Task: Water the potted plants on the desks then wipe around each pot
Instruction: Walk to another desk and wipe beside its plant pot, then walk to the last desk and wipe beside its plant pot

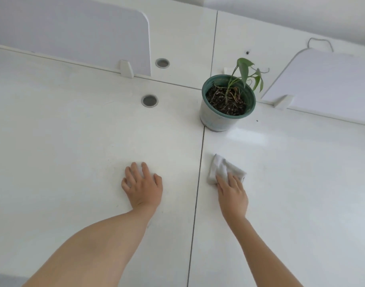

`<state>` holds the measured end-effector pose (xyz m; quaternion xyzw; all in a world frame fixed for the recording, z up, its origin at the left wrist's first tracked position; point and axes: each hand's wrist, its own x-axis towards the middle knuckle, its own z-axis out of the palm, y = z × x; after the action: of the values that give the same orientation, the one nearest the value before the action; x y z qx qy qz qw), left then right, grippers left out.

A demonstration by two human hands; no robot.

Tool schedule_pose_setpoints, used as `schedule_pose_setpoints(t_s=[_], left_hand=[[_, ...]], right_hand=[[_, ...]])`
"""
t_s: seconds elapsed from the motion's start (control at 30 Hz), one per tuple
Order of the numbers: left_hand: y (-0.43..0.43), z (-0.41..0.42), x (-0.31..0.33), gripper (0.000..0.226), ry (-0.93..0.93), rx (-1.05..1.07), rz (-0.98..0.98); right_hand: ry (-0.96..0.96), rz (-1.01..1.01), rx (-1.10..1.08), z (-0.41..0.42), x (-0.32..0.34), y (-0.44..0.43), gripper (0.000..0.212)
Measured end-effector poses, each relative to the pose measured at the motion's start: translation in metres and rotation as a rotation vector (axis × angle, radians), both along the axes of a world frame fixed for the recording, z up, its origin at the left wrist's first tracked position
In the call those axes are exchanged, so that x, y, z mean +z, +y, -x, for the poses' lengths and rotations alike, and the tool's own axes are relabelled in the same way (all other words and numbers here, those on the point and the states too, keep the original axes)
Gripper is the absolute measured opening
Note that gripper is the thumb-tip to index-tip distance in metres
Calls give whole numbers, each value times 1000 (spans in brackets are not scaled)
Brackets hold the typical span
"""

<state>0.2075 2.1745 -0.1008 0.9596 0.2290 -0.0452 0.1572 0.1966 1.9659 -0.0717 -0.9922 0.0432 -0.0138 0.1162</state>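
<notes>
The left hand (143, 186) lay palm down, fingers spread flat on the left desk (63, 141), grasping nothing, forearm extended from the near edge. The right hand (232, 192) pressed a pale cloth (220, 167) against the right desk (301, 172), just beside the seam between desks, fingers flat over it, not clenched. The potted plant (228, 102) stood upright at the right desk's far left corner, well apart from the cloth.
</notes>
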Motion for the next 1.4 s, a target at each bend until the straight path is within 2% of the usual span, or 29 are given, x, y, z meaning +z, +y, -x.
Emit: schedule_pose_setpoints(t_s=[0.03,0.1,0.23,0.37,0.5,0.6,0.67,0.77,0.83,0.93,1.0,1.07,1.1,1.17,1.4], left_hand=[[0,0,0,49,3,-1,0],[2,1,1,49,14,-10,2],[1,1,4,44,0,-35,44],[6,5,11,44,-51,-38,137],[22,18,26,51,-108,-46,412],[29,65,47,52,-226,-52,613],[26,111,59,44,-272,28,749],[7,174,69,27,-351,176,843],[-13,212,67,19,-372,252,887],[-42,266,57,17,-287,326,907],[-53,296,50,16,-210,339,882],[-57,320,47,16,-173,367,834],[-57,331,47,16,-175,394,816],[-54,353,48,16,-214,475,795],[-33,392,55,16,-320,669,795]], right_hand=[[17,2,47,11,1,2,32],[62,-19,87,30,8,3,33],[158,-216,-66,59,27,-6,29],[115,-393,-160,97,44,-16,26],[120,-501,-165,138,49,-29,23],[143,-605,-139,162,50,-40,22],[164,-666,-77,174,52,-43,30],[175,-726,47,188,53,-48,22],[194,-761,154,195,54,-52,25],[366,-735,327,211,52,-52,47],[537,-683,435,225,47,-48,52],[667,-597,526,237,37,-44,48],[700,-544,571,241,34,-41,39],[729,-455,607,246,29,-35,15],[655,-438,615,255,26,1,17]])
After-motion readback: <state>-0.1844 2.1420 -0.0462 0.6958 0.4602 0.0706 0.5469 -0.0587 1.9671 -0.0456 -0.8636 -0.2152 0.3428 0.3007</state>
